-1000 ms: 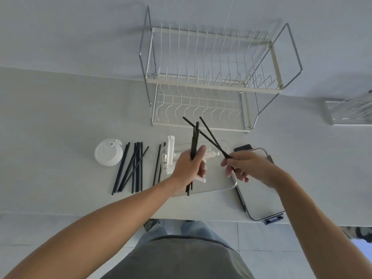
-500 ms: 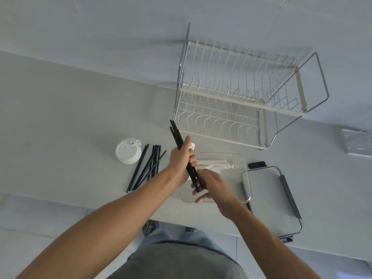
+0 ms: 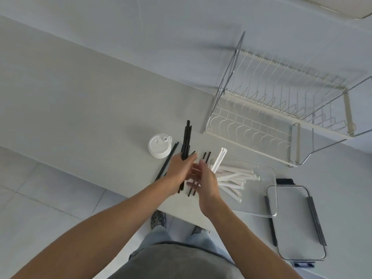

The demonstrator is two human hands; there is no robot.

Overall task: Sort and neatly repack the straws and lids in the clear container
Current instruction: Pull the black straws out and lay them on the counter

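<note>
The pale grey surface (image 3: 90, 109) carries a white wire dish rack (image 3: 277, 121) at upper right and, below it, the clear plastic container (image 3: 267, 190) holding white paper-wrapped straws (image 3: 231, 176). At centre the left hand (image 3: 179, 174) now grips the gathered bundle of black plastic straws (image 3: 186, 141) alone, beside the white round lids (image 3: 159, 146). The right hand (image 3: 205, 178), spread, has let go, so the bundle seems ready to join the loose black ones.

I'm standing at a pale grey countertop (image 3: 80, 101) against a plain grey wall (image 3: 181, 27); a white-and-chrome wire dish rack (image 3: 281, 117) sits right, light tiled floor (image 3: 40, 198) below me.

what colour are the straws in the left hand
Black, clearest in the head view: straws gripped by the left hand.
</note>
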